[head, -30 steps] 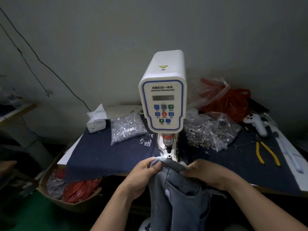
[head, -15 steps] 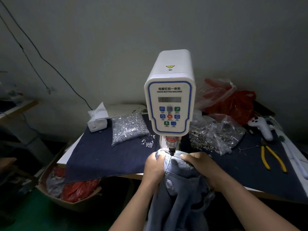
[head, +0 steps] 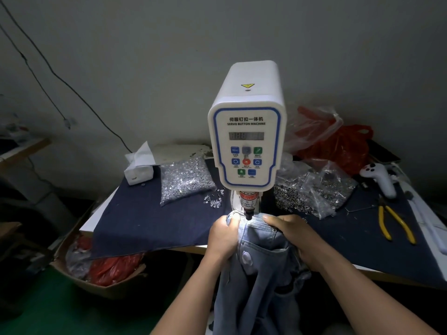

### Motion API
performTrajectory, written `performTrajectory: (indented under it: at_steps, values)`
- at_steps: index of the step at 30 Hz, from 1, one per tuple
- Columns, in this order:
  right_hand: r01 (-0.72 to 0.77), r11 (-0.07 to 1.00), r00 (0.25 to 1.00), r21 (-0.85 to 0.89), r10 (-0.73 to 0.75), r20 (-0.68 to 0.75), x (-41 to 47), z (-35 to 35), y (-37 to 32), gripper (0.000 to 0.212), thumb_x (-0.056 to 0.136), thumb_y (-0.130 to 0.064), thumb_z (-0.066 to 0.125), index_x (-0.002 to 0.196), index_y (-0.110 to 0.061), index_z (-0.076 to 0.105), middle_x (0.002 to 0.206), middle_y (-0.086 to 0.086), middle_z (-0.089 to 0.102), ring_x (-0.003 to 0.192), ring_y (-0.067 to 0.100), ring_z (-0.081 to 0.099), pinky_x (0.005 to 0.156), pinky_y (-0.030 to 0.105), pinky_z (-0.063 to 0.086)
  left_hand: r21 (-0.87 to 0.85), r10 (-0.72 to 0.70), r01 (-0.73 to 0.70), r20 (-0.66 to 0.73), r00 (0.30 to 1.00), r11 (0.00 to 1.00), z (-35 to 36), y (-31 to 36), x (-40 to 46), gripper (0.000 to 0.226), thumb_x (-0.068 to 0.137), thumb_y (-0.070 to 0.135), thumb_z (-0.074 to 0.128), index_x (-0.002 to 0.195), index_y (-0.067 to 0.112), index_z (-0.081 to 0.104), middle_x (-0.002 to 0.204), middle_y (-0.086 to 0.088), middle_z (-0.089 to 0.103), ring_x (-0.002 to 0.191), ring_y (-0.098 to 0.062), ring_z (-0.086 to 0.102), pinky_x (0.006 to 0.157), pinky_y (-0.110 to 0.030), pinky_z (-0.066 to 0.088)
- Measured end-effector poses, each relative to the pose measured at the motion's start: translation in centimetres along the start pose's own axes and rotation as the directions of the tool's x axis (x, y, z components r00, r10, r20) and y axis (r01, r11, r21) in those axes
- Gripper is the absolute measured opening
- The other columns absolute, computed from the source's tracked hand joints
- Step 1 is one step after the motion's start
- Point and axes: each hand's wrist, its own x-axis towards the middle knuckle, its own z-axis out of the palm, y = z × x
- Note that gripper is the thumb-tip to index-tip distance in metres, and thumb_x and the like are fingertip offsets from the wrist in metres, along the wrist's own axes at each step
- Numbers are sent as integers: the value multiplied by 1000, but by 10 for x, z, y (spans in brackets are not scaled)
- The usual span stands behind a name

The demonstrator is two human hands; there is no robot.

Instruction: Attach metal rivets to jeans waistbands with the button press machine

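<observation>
Both hands have carried the jeans waistband [head: 251,217] up under the press head [head: 248,211].
Left hand [head: 223,235] and right hand [head: 294,234] grip it; between them, no rivet shows yet.

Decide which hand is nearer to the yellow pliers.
Right. The right hand grips the jeans on the pliers' side; the left hand grips them farther away.

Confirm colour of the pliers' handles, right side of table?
Yellow. The pliers lie on the dark blue cloth; only the head view shows them.
</observation>
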Motion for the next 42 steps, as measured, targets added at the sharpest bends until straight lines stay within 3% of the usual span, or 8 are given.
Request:
performTrajectory:
  at_steps: [7,14,21,25,30,37,42]
  values:
    - [41,999,999,-25,-40,29,0,-2,4,33,90,-40,71,77,-11,78,87,16,78,77,23,72,71,34,53,-43,0,-1,-18,1000,999,1,-8,-1,37,98,33,55,66,18,45,67,7,46,67,-13,40,63,-35,40]
    - [55,998,997,-16,-54,46,0,-2,8,37,91,-40,72,59,-22,70,72,5,72,66,15,66,60,27,51,-72,-6,4,-24,1000,997,4,-16,0,42,98,37,56,72,3,52,68,6,50,66,-12,43,62,-34,41]
    - [56,998,998,-19,-56,15,5,-2,10,30,91,-34,73,78,-7,77,89,19,77,75,23,71,72,35,53,-72,-4,2,-15,1000,997,4,-16,3,39,98,34,58,64,19,44,66,4,44,66,-14,40,62,-34,37]
    - [58,998,998,-21,-58,7,8,-4,13,44,91,-36,73,94,8,71,98,28,74,81,28,69,76,40,53,-87,-11,10,-12,1000,996,5,-18,5,40,97,36,58,63,18,47,64,5,47,65,-13,42,62,-34,39]
    - [60,998,998,-35,-59,17,10,-5,15,51,89,-39,74,97,11,68,100,29,73,81,28,69,76,40,53,-101,-17,17,-1,1000,995,5,-21,7,42,95,38,59,61,19,43,62,7,45,65,-13,41,62,-35,39]
    - [63,998,998,-25,-63,12,12,-4,16,37,88,-39,75,79,-4,73,85,19,76,75,24,68,70,36,52,-96,-3,4,13,1000,995,5,-21,7,39,96,38,57,64,19,44,64,5,45,65,-14,40,63,-35,38]
    - [66,997,998,-39,-65,22,13,-6,16,30,89,-39,74,79,-11,67,77,12,67,72,20,61,69,35,47,-97,-29,30,17,999,995,4,-20,7,40,95,39,57,63,19,47,64,5,48,66,-14,43,63,-35,40]
